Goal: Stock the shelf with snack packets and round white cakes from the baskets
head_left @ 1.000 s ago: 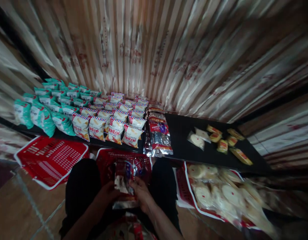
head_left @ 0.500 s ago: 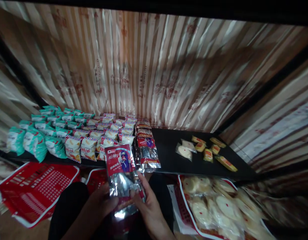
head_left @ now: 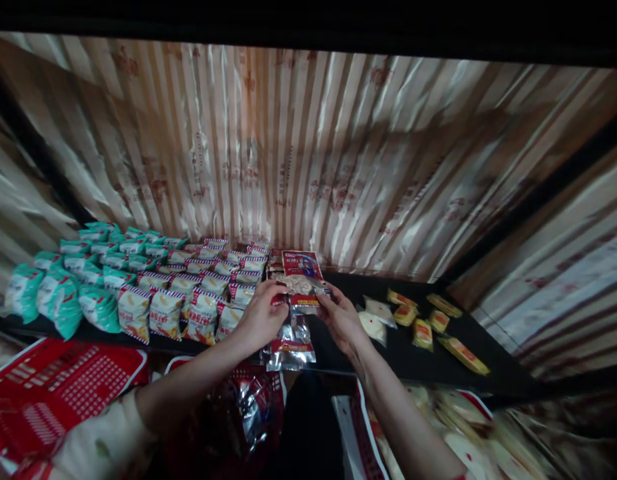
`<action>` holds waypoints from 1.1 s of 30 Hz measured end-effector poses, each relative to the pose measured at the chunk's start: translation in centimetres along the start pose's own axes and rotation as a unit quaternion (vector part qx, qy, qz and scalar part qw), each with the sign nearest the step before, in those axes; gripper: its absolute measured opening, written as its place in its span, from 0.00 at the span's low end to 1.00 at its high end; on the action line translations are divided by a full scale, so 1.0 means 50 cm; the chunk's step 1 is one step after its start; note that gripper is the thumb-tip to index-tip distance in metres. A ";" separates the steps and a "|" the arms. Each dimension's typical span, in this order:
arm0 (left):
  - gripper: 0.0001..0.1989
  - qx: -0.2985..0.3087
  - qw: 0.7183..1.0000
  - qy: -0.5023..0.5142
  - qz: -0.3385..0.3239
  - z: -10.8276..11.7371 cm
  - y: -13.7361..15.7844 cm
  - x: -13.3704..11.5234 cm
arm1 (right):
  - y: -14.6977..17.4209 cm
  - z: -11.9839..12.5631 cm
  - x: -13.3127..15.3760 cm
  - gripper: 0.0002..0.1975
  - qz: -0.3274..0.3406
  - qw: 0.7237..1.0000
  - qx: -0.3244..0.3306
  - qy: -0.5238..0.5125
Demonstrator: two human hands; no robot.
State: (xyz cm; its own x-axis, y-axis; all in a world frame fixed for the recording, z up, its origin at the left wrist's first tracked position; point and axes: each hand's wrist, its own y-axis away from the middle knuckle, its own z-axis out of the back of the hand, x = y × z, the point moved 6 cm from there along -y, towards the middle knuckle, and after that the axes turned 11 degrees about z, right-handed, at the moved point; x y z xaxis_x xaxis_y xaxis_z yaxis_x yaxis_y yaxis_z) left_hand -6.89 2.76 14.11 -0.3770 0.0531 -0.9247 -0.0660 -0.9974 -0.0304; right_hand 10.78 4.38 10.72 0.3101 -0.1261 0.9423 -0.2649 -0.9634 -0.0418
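Observation:
Between my two hands is a red and silver foil snack packet (head_left: 302,267), lifted over the black shelf (head_left: 338,350). My left hand (head_left: 265,312) grips its left edge, fingers closed. On the opposite edge, my right hand (head_left: 341,317) pinches it between thumb and fingers. Directly beneath lies a stack of similar foil packets (head_left: 291,343), partly covered by the held one and my left hand. White snack bags with striped tops (head_left: 167,312) stand in rows to the left of that stack.
Teal snack bags (head_left: 99,308) fill the shelf's left end. Small yellow packets (head_left: 422,333) and clear-wrapped white discs (head_left: 372,327) lie on the right. Below are a red basket (head_left: 73,387), another with foil packets (head_left: 253,400), and one with white discs (head_left: 461,447). Striped sheeting (head_left: 308,153) hangs behind.
Both hands have moved up and forward from my lap to the shelf, carrying the foil packet over the stack. The view has shifted slightly, and the basket of foil packets shows more.

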 end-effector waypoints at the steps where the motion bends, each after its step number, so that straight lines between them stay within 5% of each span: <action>1: 0.14 -0.009 0.999 -0.039 0.004 0.002 -0.025 0.000 | -0.023 -0.004 -0.008 0.22 0.000 1.000 0.002 0.014; 5: 0.15 -0.040 0.979 -0.198 0.002 0.015 -0.125 -0.001 | -0.094 -0.027 -0.042 0.17 0.002 0.996 0.012 0.093; 11: 0.15 -0.006 0.964 -0.266 -0.013 0.002 -0.221 0.006 | -0.146 -0.072 -0.073 0.18 0.055 0.982 0.084 0.161; 25: 0.16 0.058 0.924 -0.378 0.010 -0.071 -0.262 0.051 | -0.163 -0.055 -0.096 0.17 0.095 0.921 0.124 0.357; 33: 0.16 0.058 0.924 -0.378 0.005 -0.075 -0.264 0.062 | -0.137 -0.059 -0.062 0.22 0.105 0.856 0.128 0.490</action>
State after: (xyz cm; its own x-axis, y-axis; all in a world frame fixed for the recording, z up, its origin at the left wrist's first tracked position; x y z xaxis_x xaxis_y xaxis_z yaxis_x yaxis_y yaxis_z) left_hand -3.72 15.89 10.20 -0.9126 0.1076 -0.3945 -0.1412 -0.9883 0.0571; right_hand 8.95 12.05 9.06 -0.6681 -0.1646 0.7256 0.0267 -0.9799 -0.1978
